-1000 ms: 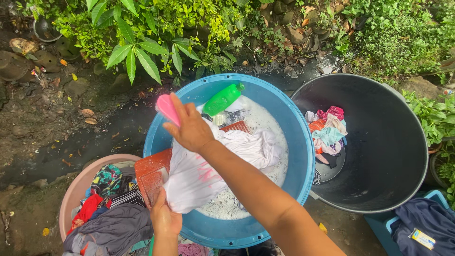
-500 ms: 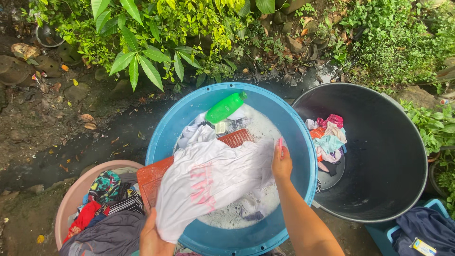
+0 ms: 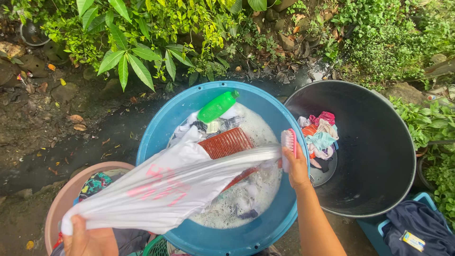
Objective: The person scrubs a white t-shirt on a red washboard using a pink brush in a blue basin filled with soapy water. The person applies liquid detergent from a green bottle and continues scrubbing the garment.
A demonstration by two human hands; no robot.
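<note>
Over the round blue plastic basin (image 3: pixel 156 137) of suds, a wet white cloth garment with pink print (image 3: pixel 175 189) hangs stretched taut and wrinkled. The left hand (image 3: pixel 87 239) has its fingers closed on one end; the right hand (image 3: pixel 297 166) grips the other, with a pink scrub brush (image 3: pixel 288 142).

Wet, dark ground (image 3: pixel 71 142) carries three tubs side by side; a blue basin (image 3: pixel 156 137) in the middle; a pink basin (image 3: pixel 61 199) at left; a black tub (image 3: pixel 379 156) at right; dead leaves (image 3: pixel 76 122) lie scattered on the soil.
</note>
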